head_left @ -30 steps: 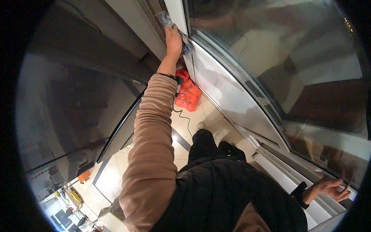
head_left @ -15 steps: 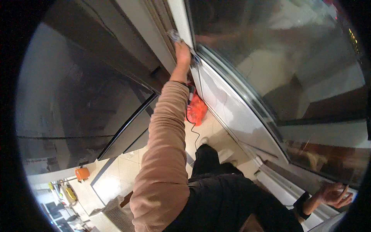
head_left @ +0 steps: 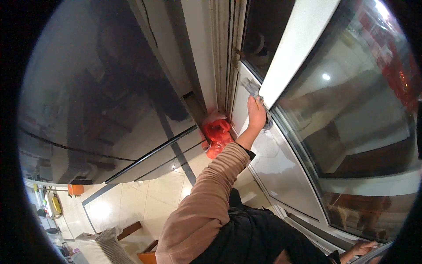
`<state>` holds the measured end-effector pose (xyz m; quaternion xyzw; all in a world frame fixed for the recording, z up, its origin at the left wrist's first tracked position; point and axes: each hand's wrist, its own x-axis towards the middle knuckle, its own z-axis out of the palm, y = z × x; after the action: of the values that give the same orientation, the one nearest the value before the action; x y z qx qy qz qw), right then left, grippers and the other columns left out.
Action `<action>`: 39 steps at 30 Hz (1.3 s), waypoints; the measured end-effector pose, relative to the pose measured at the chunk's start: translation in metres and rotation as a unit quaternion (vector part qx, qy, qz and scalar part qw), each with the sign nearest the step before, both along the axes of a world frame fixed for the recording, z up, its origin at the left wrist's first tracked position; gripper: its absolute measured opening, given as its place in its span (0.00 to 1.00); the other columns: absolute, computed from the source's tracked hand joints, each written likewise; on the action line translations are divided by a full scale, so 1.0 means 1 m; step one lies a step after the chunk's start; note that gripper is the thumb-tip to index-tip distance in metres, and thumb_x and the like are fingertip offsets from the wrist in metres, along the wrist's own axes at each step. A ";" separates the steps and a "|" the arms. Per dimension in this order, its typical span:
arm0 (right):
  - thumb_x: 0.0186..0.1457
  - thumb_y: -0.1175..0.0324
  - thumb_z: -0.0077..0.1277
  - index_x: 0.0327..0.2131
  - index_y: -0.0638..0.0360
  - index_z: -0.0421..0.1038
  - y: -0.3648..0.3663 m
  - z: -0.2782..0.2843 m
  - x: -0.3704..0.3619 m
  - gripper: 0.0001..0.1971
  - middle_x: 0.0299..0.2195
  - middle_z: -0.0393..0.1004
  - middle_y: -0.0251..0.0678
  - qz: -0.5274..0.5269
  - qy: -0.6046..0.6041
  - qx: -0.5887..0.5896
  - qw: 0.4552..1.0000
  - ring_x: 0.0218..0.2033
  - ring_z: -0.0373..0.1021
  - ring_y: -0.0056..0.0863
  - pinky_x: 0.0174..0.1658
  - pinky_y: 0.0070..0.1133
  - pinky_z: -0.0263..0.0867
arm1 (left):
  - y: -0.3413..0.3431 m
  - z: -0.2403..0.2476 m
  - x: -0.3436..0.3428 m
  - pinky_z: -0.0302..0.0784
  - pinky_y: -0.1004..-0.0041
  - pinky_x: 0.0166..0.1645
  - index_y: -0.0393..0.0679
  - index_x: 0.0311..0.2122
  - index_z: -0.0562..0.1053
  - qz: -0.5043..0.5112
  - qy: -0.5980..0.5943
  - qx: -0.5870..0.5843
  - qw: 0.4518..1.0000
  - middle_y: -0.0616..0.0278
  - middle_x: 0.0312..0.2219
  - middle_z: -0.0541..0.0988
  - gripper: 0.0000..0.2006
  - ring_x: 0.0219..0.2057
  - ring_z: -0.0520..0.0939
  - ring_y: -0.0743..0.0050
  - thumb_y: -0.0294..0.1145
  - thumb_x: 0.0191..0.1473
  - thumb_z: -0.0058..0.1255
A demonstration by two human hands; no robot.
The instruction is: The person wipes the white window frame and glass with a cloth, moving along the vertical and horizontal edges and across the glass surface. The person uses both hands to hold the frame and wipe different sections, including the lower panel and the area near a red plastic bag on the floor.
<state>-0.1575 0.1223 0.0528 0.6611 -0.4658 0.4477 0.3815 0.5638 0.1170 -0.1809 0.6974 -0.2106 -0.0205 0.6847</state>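
Observation:
My left hand [head_left: 257, 111], in a beige sleeve, is closed on a grey cloth [head_left: 251, 88] pressed to the white frame of a glass door [head_left: 285, 57]. Part of the cloth sticks out above the fingers and part hangs beside the palm. At the lower right, my right hand [head_left: 362, 249] lies at the door's far edge with its fingers stretched out; its lower part is hard to see.
A dark glossy cabinet or appliance [head_left: 101, 97] fills the left side. A red plastic bag [head_left: 217, 136] stands on the tiled floor [head_left: 145, 193] by the door track. An orange bucket [head_left: 75, 189] and a chair with a striped cover [head_left: 103, 246] are at the lower left.
My left hand and the cloth have moved right, from beside the door jamb onto the swung door's frame. The door gap has widened. My right hand has dropped lower and its fingers have straightened.

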 end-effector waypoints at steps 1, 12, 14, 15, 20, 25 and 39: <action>0.63 0.68 0.47 0.53 0.70 0.62 0.001 -0.001 0.002 0.19 0.53 0.66 0.53 -0.003 -0.003 0.002 1.000 0.55 0.62 0.44 0.55 0.33 0.63 | 0.002 -0.004 -0.003 0.61 0.51 0.47 0.30 0.34 0.63 -0.006 0.005 -0.020 1.000 0.35 0.35 0.67 0.10 0.39 0.67 0.34 0.29 0.62 0.37; 0.63 0.66 0.45 0.54 0.70 0.61 0.004 -0.015 0.015 0.21 0.54 0.64 0.53 0.003 -0.031 0.015 0.999 0.55 0.62 0.45 0.55 0.34 0.62 | 0.083 -0.026 -0.088 0.67 0.59 0.54 0.29 0.57 0.60 -0.206 0.280 0.128 0.929 0.32 0.41 0.75 0.36 0.46 0.76 0.39 0.57 0.61 0.38; 0.63 0.65 0.45 0.54 0.70 0.61 0.004 -0.019 0.015 0.21 0.54 0.64 0.53 0.010 -0.040 0.018 0.999 0.55 0.62 0.45 0.55 0.34 0.62 | 0.079 -0.018 -0.107 0.65 0.61 0.57 0.29 0.62 0.55 -0.236 0.240 0.118 0.934 0.33 0.49 0.70 0.43 0.50 0.73 0.43 0.63 0.58 0.39; 0.63 0.65 0.45 0.54 0.70 0.61 0.004 -0.022 0.016 0.21 0.55 0.64 0.53 0.015 -0.046 0.018 0.999 0.55 0.62 0.45 0.55 0.34 0.62 | 0.078 -0.013 -0.117 0.63 0.61 0.59 0.29 0.63 0.53 -0.250 0.212 0.139 0.934 0.32 0.54 0.66 0.46 0.54 0.70 0.43 0.65 0.57 0.40; 0.63 0.64 0.44 0.55 0.70 0.60 0.001 -0.039 0.025 0.22 0.55 0.63 0.54 0.038 -0.088 0.028 0.995 0.55 0.62 0.46 0.55 0.35 0.62 | 0.065 0.017 -0.150 0.55 0.64 0.64 0.20 0.63 0.44 -0.243 0.175 0.134 0.945 0.23 0.57 0.58 0.52 0.61 0.61 0.38 0.67 0.56 0.39; 0.63 0.63 0.43 0.55 0.70 0.59 0.002 -0.050 0.035 0.23 0.55 0.63 0.54 0.056 -0.115 0.043 0.991 0.55 0.62 0.46 0.55 0.36 0.61 | 0.062 0.030 -0.160 0.66 0.62 0.58 0.21 0.63 0.39 -0.257 0.185 0.213 0.924 0.23 0.51 0.66 0.50 0.54 0.71 0.36 0.63 0.59 0.38; 0.63 0.59 0.40 0.57 0.70 0.57 0.008 -0.074 0.021 0.25 0.57 0.61 0.54 0.079 -0.147 0.095 0.981 0.54 0.63 0.47 0.56 0.37 0.61 | 0.045 0.013 -0.152 0.69 0.64 0.54 0.18 0.62 0.44 -0.164 0.200 0.141 0.956 0.25 0.46 0.72 0.44 0.50 0.75 0.37 0.44 0.56 0.50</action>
<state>-0.1366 0.1299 -0.0212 0.6561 -0.5036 0.5223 0.2077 0.4117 0.1623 -0.1680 0.7247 -0.1760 -0.3009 0.5944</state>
